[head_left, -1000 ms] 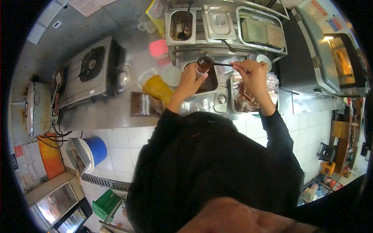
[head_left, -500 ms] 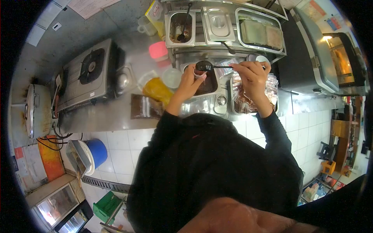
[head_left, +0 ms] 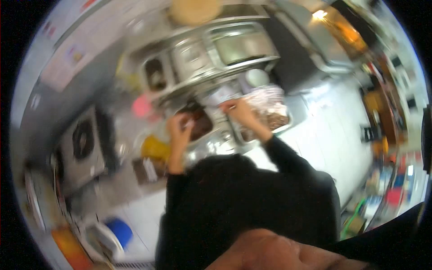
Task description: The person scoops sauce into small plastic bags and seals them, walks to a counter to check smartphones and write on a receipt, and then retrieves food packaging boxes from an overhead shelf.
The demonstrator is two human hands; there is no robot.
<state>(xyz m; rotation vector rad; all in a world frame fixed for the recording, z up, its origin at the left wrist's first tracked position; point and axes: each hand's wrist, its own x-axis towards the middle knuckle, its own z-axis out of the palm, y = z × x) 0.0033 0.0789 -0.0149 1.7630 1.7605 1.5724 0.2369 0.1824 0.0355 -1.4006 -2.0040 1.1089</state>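
The view is smeared by motion. My left hand (head_left: 179, 128) is closed on a small clear plastic bag (head_left: 190, 122) at the left side of a metal pan of dark red-brown sauce (head_left: 203, 129). To its right, my right hand (head_left: 243, 111) pinches the thin handle of a black ladle (head_left: 192, 102), whose bowl is low by the far edge of the pan; the blur hides whether it touches the sauce. Close to my right wrist lies a metal tray (head_left: 288, 121) heaped with small filled plastic packets (head_left: 265, 101).
Behind the pan runs a raised rack with metal food pans (head_left: 191, 51). A yellow bag (head_left: 155, 148), a brown packet (head_left: 146, 171) and a pink container (head_left: 142, 106) lie left of my hands. Further left is a gas stove (head_left: 83, 139). A dark oven-like appliance (head_left: 297, 58) stands right.
The camera has turned, shifting the counter left in view. My right hand has brought the ladle down from the bag's mouth towards the pan. My left hand keeps the bag over the pan's side.
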